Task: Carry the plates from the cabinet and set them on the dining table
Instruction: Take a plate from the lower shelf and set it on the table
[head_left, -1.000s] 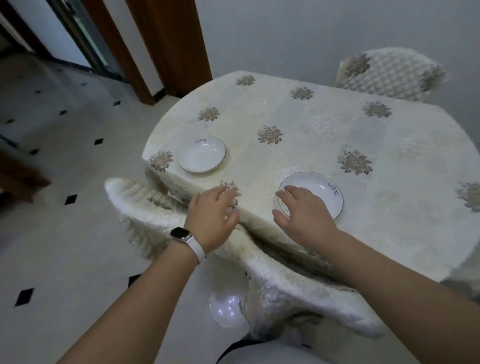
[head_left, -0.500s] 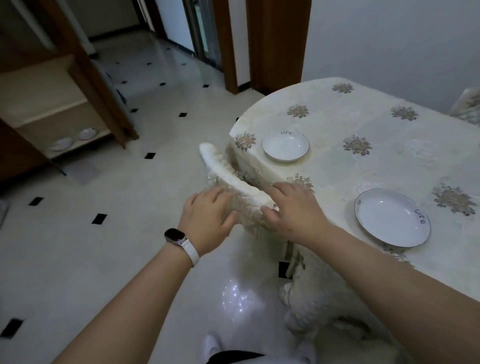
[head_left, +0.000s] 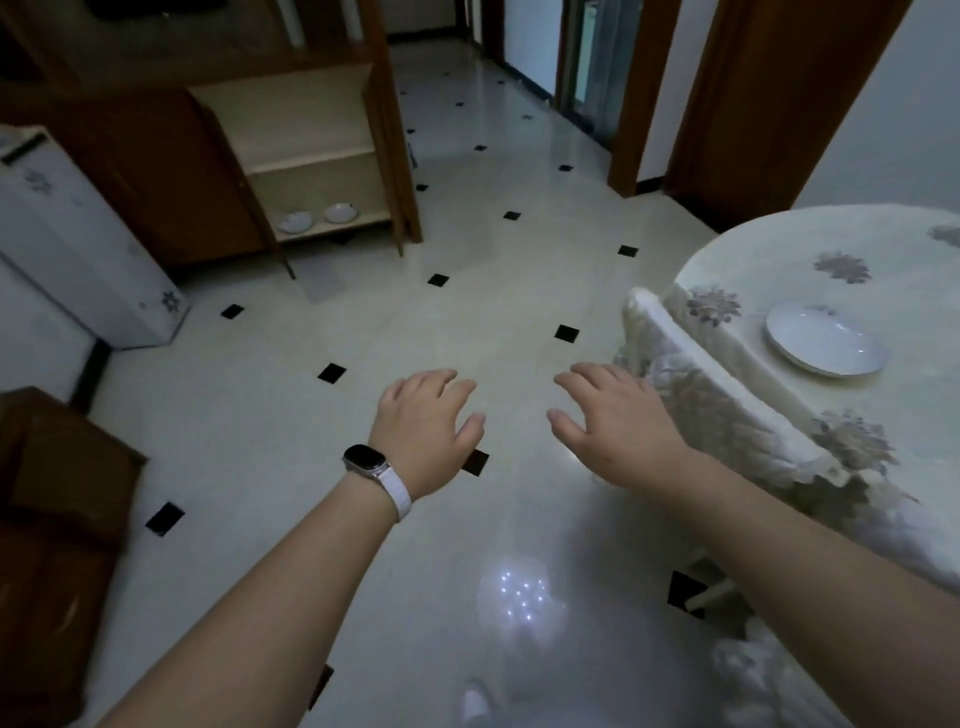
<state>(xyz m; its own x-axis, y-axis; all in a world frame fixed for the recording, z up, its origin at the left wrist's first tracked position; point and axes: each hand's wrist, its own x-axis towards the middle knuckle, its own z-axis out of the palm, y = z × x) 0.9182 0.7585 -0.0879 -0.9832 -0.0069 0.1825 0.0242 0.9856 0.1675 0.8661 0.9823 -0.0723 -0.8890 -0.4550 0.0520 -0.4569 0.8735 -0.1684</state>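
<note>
Two white plates (head_left: 318, 216) sit side by side on the bottom shelf of the open wooden cabinet (head_left: 311, 156) at the upper left. One white plate (head_left: 826, 340) lies near the edge of the dining table (head_left: 789, 291), which is covered with a cream flowered cloth, at the right. My left hand (head_left: 426, 426), with a watch on its wrist, and my right hand (head_left: 613, 421) both hover over the floor with relaxed, spread fingers and hold nothing.
A cream padded chair back (head_left: 711, 384) stands against the table's near edge, just right of my right hand. A white appliance (head_left: 78, 249) stands at the left and a brown wooden piece (head_left: 52, 519) at the lower left. Tiled floor stretches between me and the cabinet.
The view has swung left from the table toward the cabinet. Both hands came off the table edge and chair back and now hang over the floor. One table plate has left the view.
</note>
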